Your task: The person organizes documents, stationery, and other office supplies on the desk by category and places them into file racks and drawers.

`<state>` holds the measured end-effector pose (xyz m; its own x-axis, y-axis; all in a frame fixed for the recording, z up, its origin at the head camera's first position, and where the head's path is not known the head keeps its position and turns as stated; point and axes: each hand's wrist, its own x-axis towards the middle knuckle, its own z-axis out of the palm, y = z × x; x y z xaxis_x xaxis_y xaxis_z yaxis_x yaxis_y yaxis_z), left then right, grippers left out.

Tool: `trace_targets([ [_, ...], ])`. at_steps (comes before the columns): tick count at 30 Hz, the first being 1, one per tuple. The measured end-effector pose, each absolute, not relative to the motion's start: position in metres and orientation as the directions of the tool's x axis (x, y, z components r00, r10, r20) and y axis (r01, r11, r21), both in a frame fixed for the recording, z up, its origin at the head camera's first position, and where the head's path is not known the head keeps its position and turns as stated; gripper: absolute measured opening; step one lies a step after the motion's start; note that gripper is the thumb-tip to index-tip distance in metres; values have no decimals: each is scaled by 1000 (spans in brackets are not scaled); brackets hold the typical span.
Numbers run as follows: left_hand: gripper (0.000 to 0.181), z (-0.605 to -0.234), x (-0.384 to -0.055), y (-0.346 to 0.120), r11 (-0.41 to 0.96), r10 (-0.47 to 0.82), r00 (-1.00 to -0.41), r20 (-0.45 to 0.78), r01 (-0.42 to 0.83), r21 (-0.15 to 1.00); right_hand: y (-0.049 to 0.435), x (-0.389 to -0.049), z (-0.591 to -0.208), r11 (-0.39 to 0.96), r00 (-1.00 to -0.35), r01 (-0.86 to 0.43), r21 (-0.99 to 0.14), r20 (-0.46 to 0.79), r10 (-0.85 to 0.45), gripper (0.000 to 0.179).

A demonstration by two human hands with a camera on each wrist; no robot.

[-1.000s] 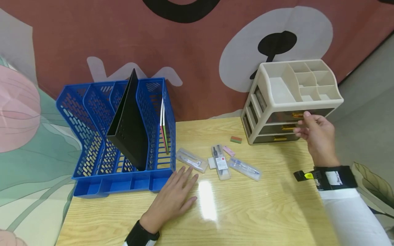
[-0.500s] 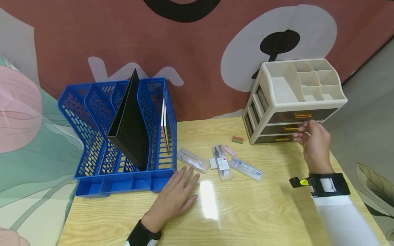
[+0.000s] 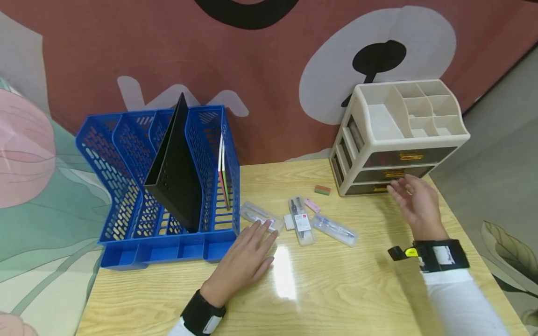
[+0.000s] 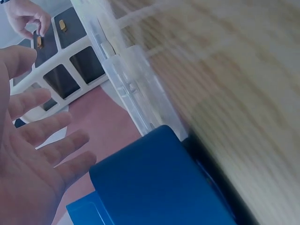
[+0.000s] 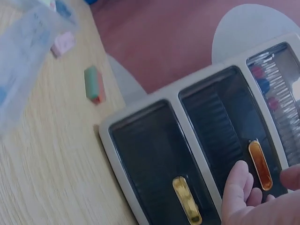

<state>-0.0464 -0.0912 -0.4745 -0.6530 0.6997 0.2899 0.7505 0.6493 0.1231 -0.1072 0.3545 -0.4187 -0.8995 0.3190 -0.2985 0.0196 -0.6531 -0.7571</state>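
Note:
My left hand [image 3: 243, 261] lies palm down with fingers spread, its fingertips overlapping the near end of a clear plastic case [image 3: 254, 213]. In the left wrist view its fingers are straight beside the blue rack's corner [image 4: 140, 183]. My right hand [image 3: 420, 207] is in front of a cream drawer unit [image 3: 414, 143], fingers loosely extended and holding nothing. The right wrist view puts those fingers close to the middle drawer's amber handle [image 5: 260, 165], with the thumb on its other side. The bottom drawer's handle [image 5: 187, 200] lies farther left. All three drawers are closed.
A blue file rack [image 3: 168, 249] holds a black folder [image 3: 180, 186] and thin booklets [image 3: 222, 172]. Between rack and drawers lie a labelled compass case [image 3: 300, 221], a case of pens [image 3: 335, 230], a pink eraser [image 3: 312, 206] and a red-green eraser [image 3: 322, 190].
My right hand has moved from the top drawer's handle down and left to the lower drawers, its fingers loosening. The left hand has shifted slightly right and forward onto the clear case's end.

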Motion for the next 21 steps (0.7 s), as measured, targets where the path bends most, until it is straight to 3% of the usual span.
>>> trace_targets([
  [11, 61, -476, -51, -77, 651, 706, -659, 261, 748, 129, 348, -117, -415, -864, -904, 3, -504, -371, 213, 32],
  [21, 66, -480, -52, -66, 650, 716, -659, 233, 750, 125, 349, -124, -416, -908, -884, 7, -418, -428, 190, 23],
])
